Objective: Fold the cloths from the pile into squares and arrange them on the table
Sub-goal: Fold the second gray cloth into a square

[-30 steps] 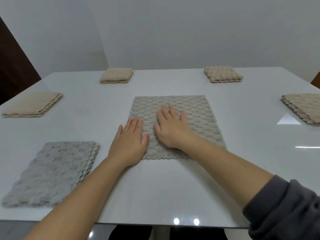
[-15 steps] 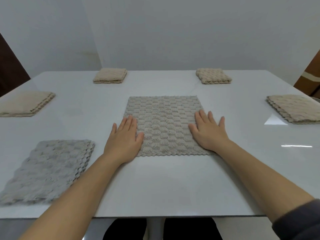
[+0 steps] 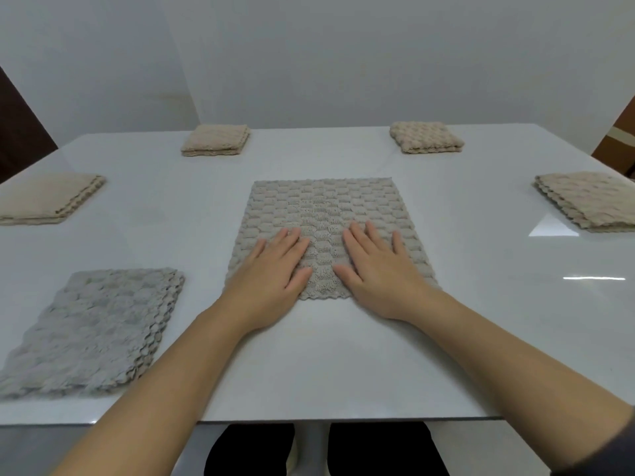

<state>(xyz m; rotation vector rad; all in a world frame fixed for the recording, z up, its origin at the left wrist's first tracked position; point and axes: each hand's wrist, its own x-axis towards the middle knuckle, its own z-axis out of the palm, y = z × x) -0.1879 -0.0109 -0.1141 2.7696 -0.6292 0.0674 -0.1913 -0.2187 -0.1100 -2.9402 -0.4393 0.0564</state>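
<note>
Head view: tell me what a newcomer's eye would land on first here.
The left hand and right hand lie flat, side by side, on the near end of the centre cloth, which is spread in the middle of the white table. Around it sit folded squares: the grey cloth near left, and beige cloths at the left edge, far left, far right and right edge.

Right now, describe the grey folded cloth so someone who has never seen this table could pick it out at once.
Start at the white table and go to its near left corner, left of the left hand. The grey folded cloth lies there, its scalloped edges stacked along its right side. It alone is grey: the other folded cloths at the table's edges are beige.
</note>
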